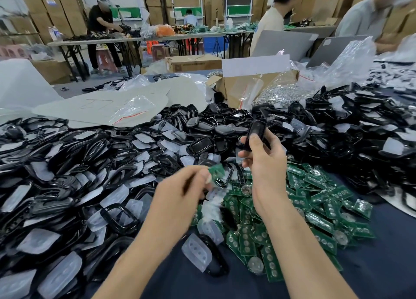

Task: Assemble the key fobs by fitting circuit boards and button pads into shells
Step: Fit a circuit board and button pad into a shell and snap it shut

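My right hand (262, 161) grips a black key fob shell (256, 133), held upright above the heap. To its lower left, my left hand (180, 197) pinches a small green circuit board (216, 170) between thumb and fingertips; the board is blurred. A few centimetres separate the two held parts. Below my hands lies a pile of green circuit boards (315, 208) with round metal contacts. Translucent button pads (195, 251) and black shell frames (119, 217) lie on the dark cloth.
Black shells mixed with clear pads (67, 174) cover the table's left side, and another heap (360, 136) fills the right. Plastic bags (126, 109) and an open cardboard box (254, 84) sit behind. People stand at the far right and at a rear table.
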`<act>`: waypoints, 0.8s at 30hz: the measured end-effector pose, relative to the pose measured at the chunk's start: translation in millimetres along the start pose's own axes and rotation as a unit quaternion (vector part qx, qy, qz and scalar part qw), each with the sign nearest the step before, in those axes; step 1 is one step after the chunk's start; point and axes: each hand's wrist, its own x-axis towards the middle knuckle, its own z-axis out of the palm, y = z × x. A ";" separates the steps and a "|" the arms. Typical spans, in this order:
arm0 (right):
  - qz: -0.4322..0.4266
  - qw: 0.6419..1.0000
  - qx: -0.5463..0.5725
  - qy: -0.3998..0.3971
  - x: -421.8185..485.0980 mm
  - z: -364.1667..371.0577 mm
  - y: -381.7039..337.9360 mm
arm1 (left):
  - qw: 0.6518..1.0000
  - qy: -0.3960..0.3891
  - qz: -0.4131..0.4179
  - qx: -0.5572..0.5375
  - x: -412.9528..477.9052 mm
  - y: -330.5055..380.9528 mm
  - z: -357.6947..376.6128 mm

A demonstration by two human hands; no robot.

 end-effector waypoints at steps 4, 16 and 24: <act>0.007 0.997 -0.026 -0.069 -3.4 3.4 6.5 | 0.956 0.057 -0.128 -0.259 7.3 -0.1 -9.2; 0.056 0.969 -0.117 -0.211 -9.8 11.0 19.8 | 0.907 0.070 -0.156 -0.385 10.8 -4.3 -14.7; 0.071 0.966 -0.141 -0.206 -9.9 9.1 22.1 | 0.909 0.104 -0.134 -0.381 12.1 -13.2 -16.9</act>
